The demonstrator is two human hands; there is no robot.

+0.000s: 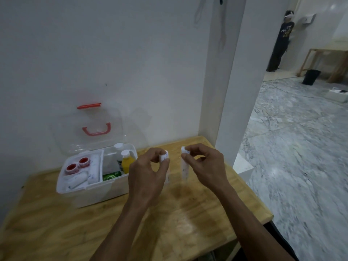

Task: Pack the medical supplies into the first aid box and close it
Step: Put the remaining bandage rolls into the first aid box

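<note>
Two white wrapped rolls in hand, one each. Both upright, long axis near vertical, top ends up, lower ends blurred just above the wooden table (pixel 188 219).

Left roll (pixel 164 158): my left hand (pixel 148 174) has it pinched near the top, fingertips curled round it, thumb on the near side. Most of it is hidden behind the hand. Palm faces right, wrist low, forearm coming up from bottom centre.

Right roll (pixel 184 166): my right hand (pixel 205 164) pinches its top end between thumb and forefinger, other fingers curled in. Roll hangs down from the pinch, tilted slightly. Back of hand faces up and right, forearm comes in from lower right.

The rolls are apart, with a clear gap between them, both right of the first aid box (pixel 90 187).

Box sits on the table against the wall, clear lid (pixel 88 132) swung open and leaning back, red handle (pixel 97 129) visible. Left compartment: two red-cored tape rolls (pixel 77 164), more white rolls (pixel 79 179). Right compartment: yellow bottle (pixel 127 162), green pack (pixel 111 177).
</note>
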